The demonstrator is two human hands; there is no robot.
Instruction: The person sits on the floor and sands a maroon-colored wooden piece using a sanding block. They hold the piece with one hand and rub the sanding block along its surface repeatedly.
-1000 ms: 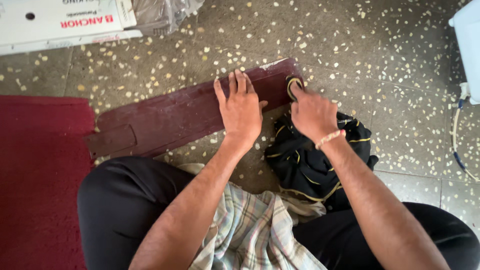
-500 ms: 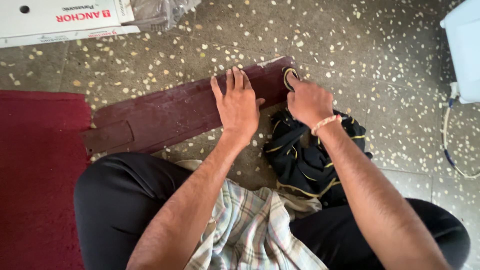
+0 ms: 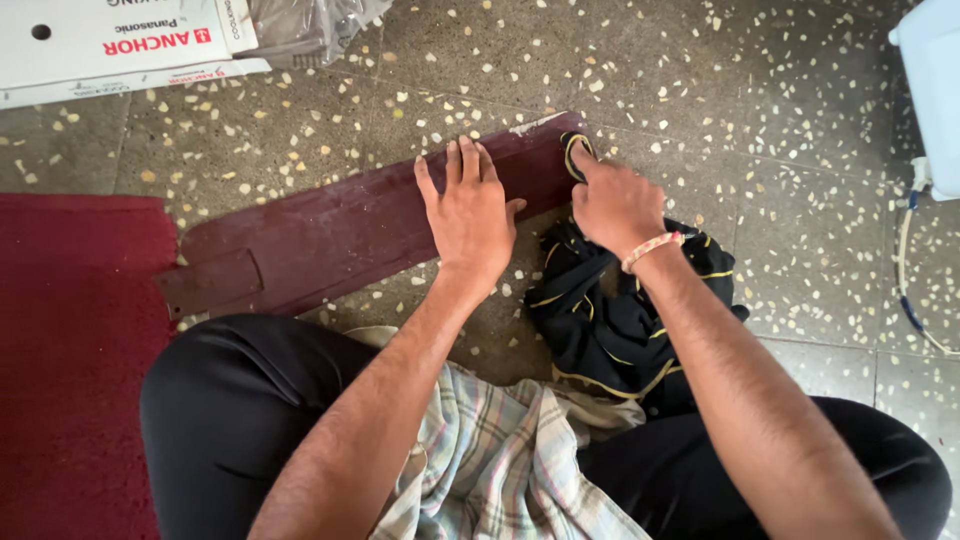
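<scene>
A deep red mat (image 3: 60,370) covers the floor at the far left, its edge just beside the left end of the long dark maroon flat panel (image 3: 340,235), which lies slanted on the speckled terrazzo floor (image 3: 700,90). A small maroon tab sticks out from the panel's left end. Beyond the panel, at the top left, a white cardboard box (image 3: 110,40) rests on the floor with a crumpled clear plastic bag (image 3: 300,30) just beside it.

The left hand (image 3: 468,215) lies flat on the right half of the panel, palm down, fingers spread and stretched, pressing on it rather than gripping. Nearer the person than the panel sit black trousers over crossed legs and a pale checked cloth (image 3: 490,450) in the lap.

The right hand (image 3: 615,205), with a pale bracelet at the wrist, is at the panel's right end, its fingers pinching a fold of the black cloth with yellow trim (image 3: 610,320) against that end. The rest of this cloth is bunched on the floor just right of the panel. Far right of the panel stands a white plastic container (image 3: 930,90) with a thin white hose (image 3: 905,270) hanging below it.
</scene>
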